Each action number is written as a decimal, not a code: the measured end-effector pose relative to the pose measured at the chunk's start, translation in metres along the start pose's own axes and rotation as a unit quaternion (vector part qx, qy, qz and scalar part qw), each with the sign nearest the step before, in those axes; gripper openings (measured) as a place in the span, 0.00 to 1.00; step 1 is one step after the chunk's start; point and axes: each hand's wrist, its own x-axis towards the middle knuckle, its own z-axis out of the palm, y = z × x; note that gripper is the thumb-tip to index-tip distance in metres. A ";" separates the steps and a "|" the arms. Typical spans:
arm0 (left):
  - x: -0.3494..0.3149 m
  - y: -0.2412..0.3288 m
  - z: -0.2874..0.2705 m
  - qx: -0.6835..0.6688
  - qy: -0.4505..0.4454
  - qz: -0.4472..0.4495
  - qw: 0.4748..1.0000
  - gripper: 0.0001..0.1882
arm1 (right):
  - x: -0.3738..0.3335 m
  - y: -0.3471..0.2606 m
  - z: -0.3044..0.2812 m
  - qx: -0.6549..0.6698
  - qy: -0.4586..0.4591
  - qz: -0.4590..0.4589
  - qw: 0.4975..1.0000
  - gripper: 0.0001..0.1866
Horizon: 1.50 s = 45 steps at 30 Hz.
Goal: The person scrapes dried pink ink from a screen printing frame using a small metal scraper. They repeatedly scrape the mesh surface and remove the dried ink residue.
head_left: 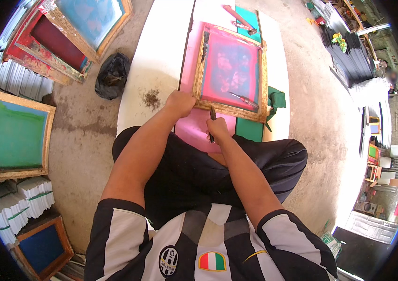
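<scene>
A wooden-framed printing screen [230, 108] with pink and blue mesh lies on the bench in front of me. My left hand [180, 104] is closed on the frame's near left corner. In my right hand [217, 128] are pliers [213, 114], gripped by the handles, their jaws at the frame's near edge. Whether the jaws hold anything there is too small to tell. A screwdriver [244, 99] rests on the mesh near the right side. Beyond the far edge of the frame lies a hammer [243, 24].
Dark scraps [151, 99] are piled on the white bench [138, 112] at left. Green material [276, 99] sits right of the screen. A black bag [112, 76] stands on the floor, near a green screen [18, 133] and other framed screens. Dark stacked sheets [349, 49] are at far right.
</scene>
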 end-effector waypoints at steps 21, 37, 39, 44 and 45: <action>-0.001 0.013 -0.009 0.029 0.039 0.098 0.994 0.09 | -0.028 0.003 0.001 0.103 -0.238 -0.050 0.965 0.14; -0.018 -0.032 -0.011 0.036 -0.005 -0.212 0.977 0.08 | 0.012 0.009 -0.026 0.060 -0.173 -0.007 0.983 0.15; -0.018 -0.039 -0.008 0.040 -0.020 -0.242 0.969 0.09 | 0.016 0.008 -0.026 0.045 -0.152 0.006 0.987 0.16; -0.027 -0.030 -0.026 0.021 -0.070 -0.252 0.965 0.10 | 0.007 -0.003 -0.025 0.021 -0.133 0.015 0.991 0.16; -0.027 -0.026 -0.030 0.011 -0.076 -0.246 0.966 0.12 | 0.005 -0.005 -0.025 0.018 -0.130 0.016 0.991 0.16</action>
